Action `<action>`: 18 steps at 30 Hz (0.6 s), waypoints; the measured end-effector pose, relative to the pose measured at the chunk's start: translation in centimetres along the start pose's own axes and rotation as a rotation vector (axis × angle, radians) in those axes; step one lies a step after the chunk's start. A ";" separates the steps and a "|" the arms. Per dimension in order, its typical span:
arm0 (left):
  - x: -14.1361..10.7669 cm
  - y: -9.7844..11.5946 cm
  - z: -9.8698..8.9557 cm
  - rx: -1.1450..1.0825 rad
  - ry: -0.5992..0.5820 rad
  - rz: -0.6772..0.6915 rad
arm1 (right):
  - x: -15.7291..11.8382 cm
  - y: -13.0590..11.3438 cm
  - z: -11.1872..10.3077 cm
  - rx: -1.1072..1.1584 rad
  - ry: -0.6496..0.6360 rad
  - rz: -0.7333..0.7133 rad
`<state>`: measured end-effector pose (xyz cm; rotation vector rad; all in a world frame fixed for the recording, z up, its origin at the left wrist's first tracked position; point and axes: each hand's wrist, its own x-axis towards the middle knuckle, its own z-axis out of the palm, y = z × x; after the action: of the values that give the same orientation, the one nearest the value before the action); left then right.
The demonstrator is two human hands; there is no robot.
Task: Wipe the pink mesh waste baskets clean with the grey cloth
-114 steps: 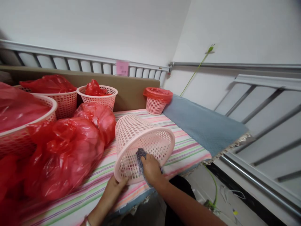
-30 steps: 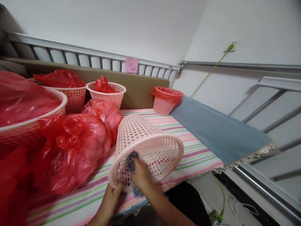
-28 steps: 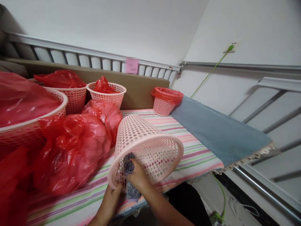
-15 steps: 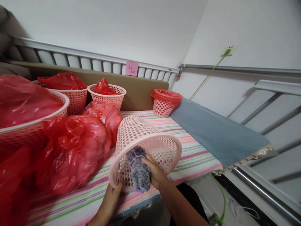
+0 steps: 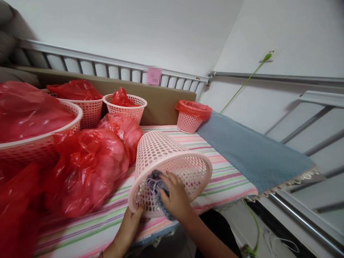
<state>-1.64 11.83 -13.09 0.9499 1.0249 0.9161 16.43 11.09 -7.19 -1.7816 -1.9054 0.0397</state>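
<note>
A pale pink perforated plastic basket (image 5: 158, 147) lies on its side on a striped sheet, its wide mouth facing me. My left hand (image 5: 130, 218) grips the lower left of its rim, thumb on the inside. At the mouth, my right hand (image 5: 174, 195) is closed on a grey, fuzzy cloth (image 5: 156, 184) with purple trim and presses it toward the basket's inner wall. Part of the cloth is covered by my fingers and hangs below them.
Red plastic bags (image 5: 91, 168) lie left of the basket. Behind them stand pink baskets holding red bags, including a small one (image 5: 126, 113). A red-lined basket (image 5: 190, 120) is at the back. White rails (image 5: 322, 98) and a green cable (image 5: 242, 86) are to the right.
My right hand has shifted its grip from the cloth's side to over its top, and the cloth is more bunched. My left hand stays on the rim; the view has shifted slightly.
</note>
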 end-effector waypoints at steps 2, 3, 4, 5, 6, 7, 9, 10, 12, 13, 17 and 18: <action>0.2 -0.4 0.1 -0.019 0.016 -0.015 | -1.0 -0.2 1.1 -0.060 -0.118 -0.068; 0.2 -0.6 0.1 -0.031 0.031 -0.032 | -1.3 0.0 1.8 -0.096 -0.154 -0.070; 0.3 -0.8 0.2 -0.043 0.045 -0.048 | -1.3 0.2 2.5 -0.135 -0.170 -0.056; 0.4 -0.9 0.2 -0.052 0.055 -0.060 | -1.2 0.5 3.2 -0.174 -0.171 -0.033; 0.4 -0.9 0.2 -0.056 0.063 -0.072 | -0.8 0.8 3.7 -0.210 -0.166 -0.004; 0.3 -0.9 0.3 -0.052 0.062 -0.083 | -0.2 1.1 4.1 -0.241 -0.161 0.027; 0.2 -0.7 0.3 -0.032 0.059 -0.102 | 1.5 1.3 4.6 -0.278 -0.167 0.073; 0.1 -0.6 0.3 -0.025 0.055 -0.108 | 2.5 1.4 4.8 -0.285 -0.175 0.085; -0.1 -0.5 0.4 -0.030 0.040 -0.101 | 4.6 1.4 5.1 -0.285 -0.183 0.108; -0.1 -0.5 0.4 -0.041 0.032 -0.082 | 5.6 1.3 5.3 -0.282 -0.179 0.120; -0.1 -1.0 0.7 -0.062 0.053 -0.018 | 9.3 1.3 6.3 -0.258 -0.173 0.161; 0.0 -1.1 0.8 -0.060 0.063 -0.012 | 9.8 1.3 6.5 -0.249 -0.181 0.162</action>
<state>-0.74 11.31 -13.90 0.8686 1.0503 0.9663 15.18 22.56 -9.82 -2.1619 -1.9547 0.0225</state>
